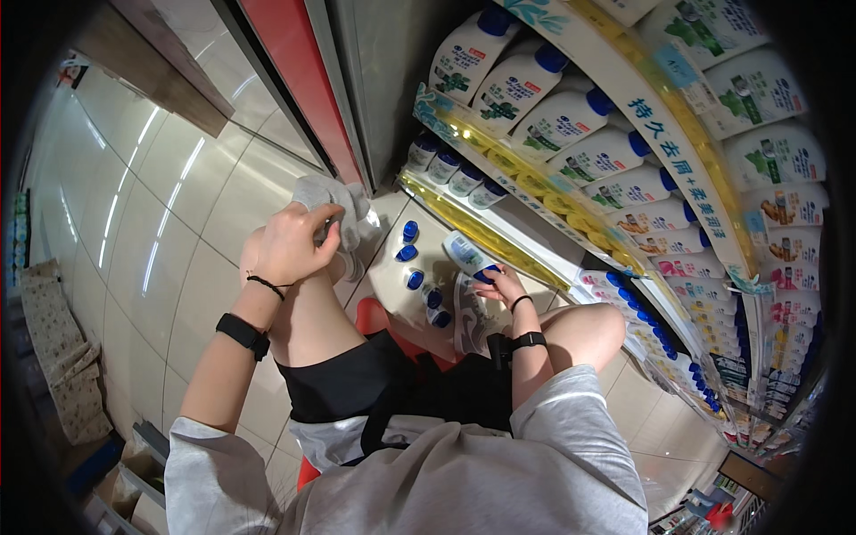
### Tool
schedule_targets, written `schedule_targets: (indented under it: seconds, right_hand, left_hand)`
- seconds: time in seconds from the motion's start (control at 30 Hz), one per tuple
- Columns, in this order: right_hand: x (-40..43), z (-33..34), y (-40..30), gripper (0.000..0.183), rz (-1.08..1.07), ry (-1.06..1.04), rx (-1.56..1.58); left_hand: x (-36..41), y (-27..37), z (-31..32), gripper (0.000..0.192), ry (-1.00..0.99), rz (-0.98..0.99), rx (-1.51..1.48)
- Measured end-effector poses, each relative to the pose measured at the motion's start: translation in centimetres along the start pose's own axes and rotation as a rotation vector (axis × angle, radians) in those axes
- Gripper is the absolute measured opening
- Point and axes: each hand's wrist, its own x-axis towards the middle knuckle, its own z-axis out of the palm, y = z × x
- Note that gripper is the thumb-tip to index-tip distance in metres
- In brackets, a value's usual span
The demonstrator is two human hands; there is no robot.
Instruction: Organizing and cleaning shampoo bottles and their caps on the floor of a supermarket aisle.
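Observation:
My right hand (501, 286) grips a white shampoo bottle (464, 251) by its blue-cap end, with the bottle's base pointing away from me. It is above the floor, beside my right shoe (469, 314). Several bottles with blue caps (414, 279) stand upright on the floor tiles between my feet. Over my left knee, my left hand (294, 242) has its fingers curled around a grey cloth (344, 207), which hangs past the knee. The bottom shelf (528, 231) holds a short row of small white bottles (445, 167) at its far end.
Tiered shelves with yellow-lit edges rise at my right, carrying large shampoo bottles (518, 90) and further rows. A red-and-grey panel (301, 73) stands ahead. I sit on a red stool (374, 317). Cardboard boxes (134, 475) and a patterned cloth (63, 354) lie at my left.

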Motion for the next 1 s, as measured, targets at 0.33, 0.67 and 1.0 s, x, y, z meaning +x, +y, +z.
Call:
schedule_targets:
  seconds: [0.33, 0.67, 1.0]
  right_hand:
    - [-2.5, -4.4, -4.6, 0.036, -0.202, 0.203, 0.158]
    - [2.1, -5.9, -7.1, 0.032, -0.063, 0.115, 0.641]
    - [7.5, -7.5, -8.1, 0.044, 0.028, 0.213, 0.793]
  left_hand:
    - [-0.3, 0.4, 0.0, 0.018, 0.005, 0.026, 0.044]
    - [-0.2, -0.1, 0.0, 0.018, -0.02, 0.023, 0.046]
    - [0.1, 0.4, -0.6, 0.024, -0.201, -0.102, 0.073]
